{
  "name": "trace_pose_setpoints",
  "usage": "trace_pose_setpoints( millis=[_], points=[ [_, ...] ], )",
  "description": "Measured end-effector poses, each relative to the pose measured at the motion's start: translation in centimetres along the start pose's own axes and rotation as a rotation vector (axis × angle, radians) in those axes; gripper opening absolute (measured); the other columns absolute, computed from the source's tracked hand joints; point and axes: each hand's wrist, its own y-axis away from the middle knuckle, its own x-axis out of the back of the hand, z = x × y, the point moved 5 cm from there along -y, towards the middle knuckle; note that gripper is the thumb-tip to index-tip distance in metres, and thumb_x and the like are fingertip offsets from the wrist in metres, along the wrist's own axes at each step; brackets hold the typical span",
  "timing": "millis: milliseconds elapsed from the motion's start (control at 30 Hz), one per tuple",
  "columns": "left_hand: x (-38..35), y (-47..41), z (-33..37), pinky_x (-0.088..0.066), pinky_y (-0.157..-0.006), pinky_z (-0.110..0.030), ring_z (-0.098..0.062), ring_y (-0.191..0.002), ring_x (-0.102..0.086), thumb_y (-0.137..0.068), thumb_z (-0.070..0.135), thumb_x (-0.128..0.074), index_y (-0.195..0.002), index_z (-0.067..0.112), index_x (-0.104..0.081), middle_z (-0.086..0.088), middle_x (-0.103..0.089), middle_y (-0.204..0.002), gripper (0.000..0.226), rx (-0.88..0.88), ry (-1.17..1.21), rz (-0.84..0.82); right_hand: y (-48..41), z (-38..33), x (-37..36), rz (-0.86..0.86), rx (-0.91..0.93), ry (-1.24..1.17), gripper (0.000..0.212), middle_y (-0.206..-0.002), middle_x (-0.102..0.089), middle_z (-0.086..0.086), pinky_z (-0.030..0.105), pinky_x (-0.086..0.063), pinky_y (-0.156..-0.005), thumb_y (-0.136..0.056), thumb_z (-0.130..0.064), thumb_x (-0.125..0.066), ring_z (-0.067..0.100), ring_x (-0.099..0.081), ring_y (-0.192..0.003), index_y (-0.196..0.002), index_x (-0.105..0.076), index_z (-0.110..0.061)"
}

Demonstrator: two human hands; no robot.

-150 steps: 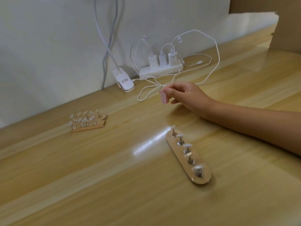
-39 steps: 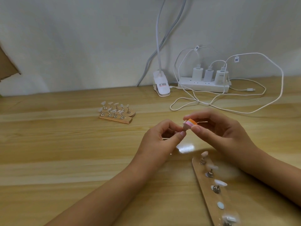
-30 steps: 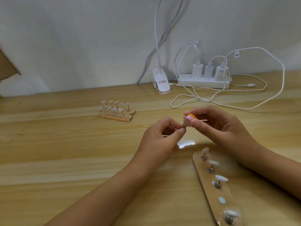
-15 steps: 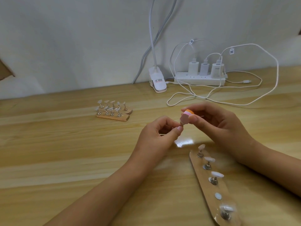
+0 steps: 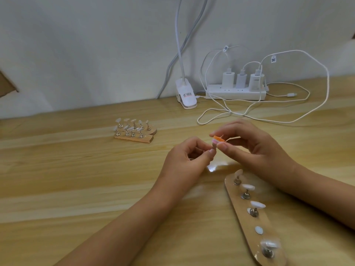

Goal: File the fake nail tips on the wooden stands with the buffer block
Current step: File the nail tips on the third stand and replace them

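Nearest me, at my lower right, a long wooden stand (image 5: 247, 221) lies on the tabletop (image 5: 76, 179), carrying white nail tips (image 5: 257, 204) on metal pegs. One spot on it shows only a pale disc (image 5: 259, 230).

Just beyond its far end, my two hands meet above the wood. My left hand (image 5: 184, 160) has a narrow grip, thumb and forefinger pinching a small piece (image 5: 212, 148) that my fingertips mostly hide. My right hand (image 5: 255, 148) pinches the buffer block (image 5: 218, 139), orange and pink, touching that piece.

Farther left, two short stands (image 5: 134, 138) sit side by side with their own tips. At the wall stand a clip lamp (image 5: 186, 95) and a power strip (image 5: 236, 93) with white cables (image 5: 288, 121) looping out.
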Motion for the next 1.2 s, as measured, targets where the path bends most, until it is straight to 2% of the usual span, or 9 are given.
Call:
trace_pose_setpoints(
  millis=[367, 467, 567, 667, 800, 900, 1000, 1067, 1200],
  points=[
    [-0.05, -0.07, 0.06, -0.044, -0.064, -0.018, -0.003, -0.067, -0.056, -0.089, 0.024, -0.07, -0.07, 0.032, -0.065, 0.011, -0.063, -0.068, 0.021, -0.027, -0.006, -0.002, 0.15, -0.39, -0.41, -0.026, 0.153, 0.159, 0.025, -0.112, -0.06, 0.003, 0.027, -0.052, -0.094, -0.092, -0.026, -0.066, 0.019, -0.061, -0.11, -0.113, -0.068, -0.011],
    [-0.06, -0.1, -0.07, -0.045, -0.066, -0.019, -0.005, -0.07, -0.058, -0.09, 0.017, -0.07, -0.073, 0.028, -0.067, 0.007, -0.065, -0.072, 0.019, -0.027, -0.012, 0.004, 0.05, -0.04, -0.23, -0.013, 0.059, 0.073, 0.025, -0.111, -0.059, 0.003, 0.03, -0.054, -0.095, -0.091, -0.027, -0.065, 0.019, -0.062, -0.109, -0.112, -0.068, -0.014],
    [-0.08, -0.02, 0.1, -0.043, -0.063, -0.018, -0.003, -0.068, -0.055, -0.09, 0.02, -0.069, -0.071, 0.03, -0.065, 0.012, -0.062, -0.069, 0.022, -0.032, -0.025, -0.009, 0.14, -0.33, -0.47, -0.031, 0.131, 0.139, 0.021, -0.112, -0.058, 0.002, 0.026, -0.052, -0.094, -0.09, -0.023, -0.071, 0.02, -0.061, -0.11, -0.109, -0.069, -0.013],
    [0.05, -0.08, 0.14, -0.044, -0.066, -0.019, -0.004, -0.069, -0.056, -0.09, 0.017, -0.069, -0.076, 0.024, -0.067, 0.01, -0.063, -0.071, 0.015, -0.037, -0.037, 0.009, -0.02, 0.06, -0.14, -0.004, 0.045, 0.05, 0.021, -0.108, -0.059, 0.004, 0.029, -0.054, -0.093, -0.087, -0.024, -0.071, 0.02, -0.062, -0.107, -0.106, -0.068, -0.015],
    [0.12, -0.14, 0.16, -0.046, -0.064, -0.017, -0.002, -0.068, -0.058, -0.089, 0.018, -0.069, -0.078, 0.02, -0.066, 0.012, -0.064, -0.07, 0.012, -0.047, -0.015, 0.008, 0.04, -0.12, -0.17, -0.01, 0.123, 0.096, 0.022, -0.11, -0.059, 0.003, 0.026, -0.053, -0.092, -0.087, -0.026, -0.069, 0.02, -0.062, -0.107, -0.105, -0.068, -0.012],
    [0.19, -0.1, -0.08, -0.047, -0.067, -0.02, -0.004, -0.071, -0.059, -0.089, 0.02, -0.07, -0.08, 0.018, -0.067, 0.01, -0.065, -0.073, 0.01, -0.037, 0.001, 0.015, -0.02, 0.21, -0.01, 0.023, 0.052, 0.021, 0.021, -0.107, -0.06, 0.001, 0.026, -0.054, -0.09, -0.088, -0.03, -0.069, 0.018, -0.063, -0.105, -0.103, -0.068, -0.016],
    [0.16, -0.15, -0.24, -0.045, -0.068, -0.023, -0.005, -0.07, -0.057, -0.089, 0.021, -0.07, -0.079, 0.018, -0.066, 0.01, -0.064, -0.071, 0.011, -0.02, 0.019, 0.021, -0.01, 0.17, -0.07, 0.009, 0.091, 0.074, 0.021, -0.107, -0.059, -0.001, 0.024, -0.054, -0.089, -0.088, -0.029, -0.069, 0.018, -0.063, -0.104, -0.104, -0.068, -0.016],
    [0.25, -0.1, -0.35, -0.045, -0.067, -0.022, -0.005, -0.069, -0.058, -0.089, 0.019, -0.07, -0.079, 0.018, -0.066, 0.01, -0.064, -0.071, 0.011, -0.006, 0.034, 0.039, 0.04, 0.46, 0.02, 0.018, 0.03, 0.026, 0.02, -0.105, -0.059, -0.005, 0.026, -0.054, -0.089, -0.088, -0.032, -0.071, 0.017, -0.064, -0.102, -0.104, -0.068, -0.021],
    [0.33, 0.02, -0.22, -0.046, -0.065, -0.017, -0.004, -0.068, -0.059, -0.089, 0.02, -0.07, -0.079, 0.018, -0.065, 0.008, -0.064, -0.071, 0.011, -0.001, 0.045, 0.038, 0.06, 0.21, -0.06, 0.022, 0.08, 0.066, 0.021, -0.107, -0.059, -0.005, 0.023, -0.053, -0.089, -0.088, -0.031, -0.068, 0.018, -0.063, -0.103, -0.106, -0.069, -0.019]
  ],
)
